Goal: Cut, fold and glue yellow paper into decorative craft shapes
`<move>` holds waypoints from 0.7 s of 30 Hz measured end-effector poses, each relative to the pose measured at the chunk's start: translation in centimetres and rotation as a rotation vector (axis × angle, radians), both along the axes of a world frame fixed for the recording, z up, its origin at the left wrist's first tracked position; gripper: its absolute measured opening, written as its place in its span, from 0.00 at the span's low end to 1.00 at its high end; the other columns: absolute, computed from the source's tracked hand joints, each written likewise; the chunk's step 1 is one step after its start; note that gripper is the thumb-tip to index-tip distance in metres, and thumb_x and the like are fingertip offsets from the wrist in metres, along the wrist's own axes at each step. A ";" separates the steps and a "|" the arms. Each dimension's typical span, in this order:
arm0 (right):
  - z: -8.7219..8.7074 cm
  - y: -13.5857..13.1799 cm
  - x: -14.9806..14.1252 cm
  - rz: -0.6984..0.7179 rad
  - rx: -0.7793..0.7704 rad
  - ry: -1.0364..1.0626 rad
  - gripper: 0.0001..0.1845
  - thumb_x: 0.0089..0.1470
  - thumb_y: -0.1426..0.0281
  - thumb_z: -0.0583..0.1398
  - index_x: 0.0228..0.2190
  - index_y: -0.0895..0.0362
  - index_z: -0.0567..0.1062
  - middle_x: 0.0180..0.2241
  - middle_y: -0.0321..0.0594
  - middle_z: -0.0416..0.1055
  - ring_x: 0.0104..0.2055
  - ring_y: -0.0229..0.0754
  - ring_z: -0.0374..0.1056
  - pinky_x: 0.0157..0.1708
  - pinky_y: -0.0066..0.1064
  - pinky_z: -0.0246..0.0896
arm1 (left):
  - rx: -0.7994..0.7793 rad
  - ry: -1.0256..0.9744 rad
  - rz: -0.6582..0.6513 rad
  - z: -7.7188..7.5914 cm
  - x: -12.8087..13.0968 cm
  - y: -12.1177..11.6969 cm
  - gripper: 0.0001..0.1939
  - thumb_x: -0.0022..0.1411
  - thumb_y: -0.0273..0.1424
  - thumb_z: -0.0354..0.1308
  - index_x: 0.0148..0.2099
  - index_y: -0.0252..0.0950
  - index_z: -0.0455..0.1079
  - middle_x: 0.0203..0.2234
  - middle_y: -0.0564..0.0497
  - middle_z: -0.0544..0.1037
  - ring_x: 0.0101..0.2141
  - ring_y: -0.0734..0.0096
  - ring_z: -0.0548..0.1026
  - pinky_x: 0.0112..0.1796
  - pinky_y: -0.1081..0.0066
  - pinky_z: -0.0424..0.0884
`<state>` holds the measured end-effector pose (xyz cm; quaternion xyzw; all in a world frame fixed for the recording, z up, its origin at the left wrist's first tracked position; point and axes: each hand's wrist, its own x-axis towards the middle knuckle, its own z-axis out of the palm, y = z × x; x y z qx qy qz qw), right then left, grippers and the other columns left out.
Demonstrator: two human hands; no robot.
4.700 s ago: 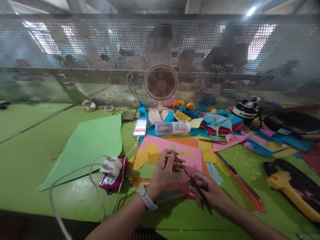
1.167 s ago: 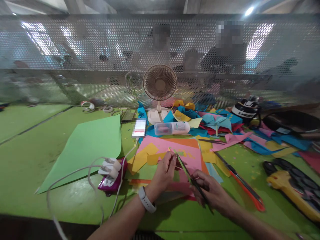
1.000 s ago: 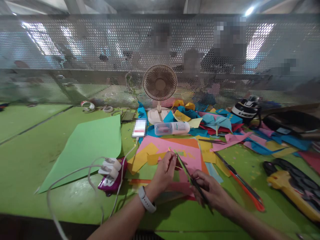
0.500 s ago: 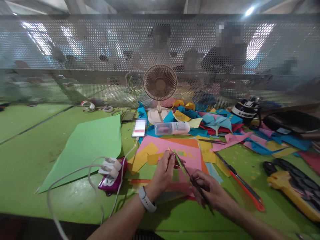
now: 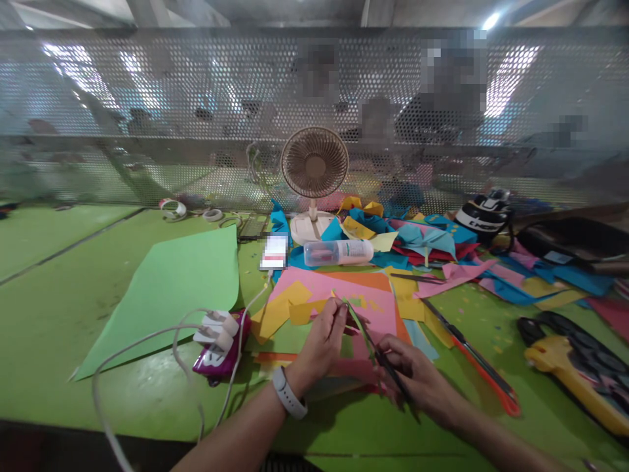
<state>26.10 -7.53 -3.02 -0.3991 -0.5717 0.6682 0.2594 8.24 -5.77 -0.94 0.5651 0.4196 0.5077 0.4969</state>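
Over the stacked coloured paper, my left hand (image 5: pixel 328 331) pinches a narrow green paper strip (image 5: pixel 358 321) near its upper end. Dark scissors (image 5: pixel 394 375) are gripped in my right hand (image 5: pixel 417 377), their blades pointing up and left along the strip. The lower part of the strip hangs close to the blades and my right fingers; whether the blades touch it is hard to make out. Pink paper (image 5: pixel 339 278) lies under both hands, with yellow pieces (image 5: pixel 295 305) on its left and small paper bits on top.
Green sheet (image 5: pixel 171 275) lies left, near a purple box with a white plug adapter (image 5: pixel 216 331) and cable. A fan (image 5: pixel 314 164), a clear bottle (image 5: pixel 339 252) and paper scraps (image 5: pixel 422 239) stand behind. Right are an orange-handled cutter (image 5: pixel 472 354) and a yellow-black tool (image 5: pixel 574 373).
My left fingers have shifted slightly right. The green strip now bows more to the right, and less of the dark blade shows along it. The right hand has barely moved.
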 end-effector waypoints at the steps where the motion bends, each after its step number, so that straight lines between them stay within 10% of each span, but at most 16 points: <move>1: 0.1 0.0 0.0 0.003 -0.004 -0.007 0.18 0.50 0.55 0.60 0.29 0.55 0.61 0.19 0.27 0.61 0.18 0.29 0.56 0.17 0.21 0.53 | -0.005 -0.006 -0.006 0.0 0.0 0.0 0.12 0.66 0.39 0.45 0.35 0.37 0.60 0.31 0.48 0.76 0.34 0.68 0.75 0.36 0.68 0.72; 21: 0.2 0.1 -0.1 -0.015 -0.006 0.001 0.20 0.48 0.53 0.61 0.29 0.55 0.60 0.18 0.26 0.61 0.16 0.28 0.56 0.15 0.21 0.54 | -0.002 0.034 -0.060 -0.2 -0.2 0.0 0.12 0.66 0.38 0.44 0.34 0.37 0.60 0.30 0.48 0.75 0.33 0.68 0.74 0.38 0.66 0.71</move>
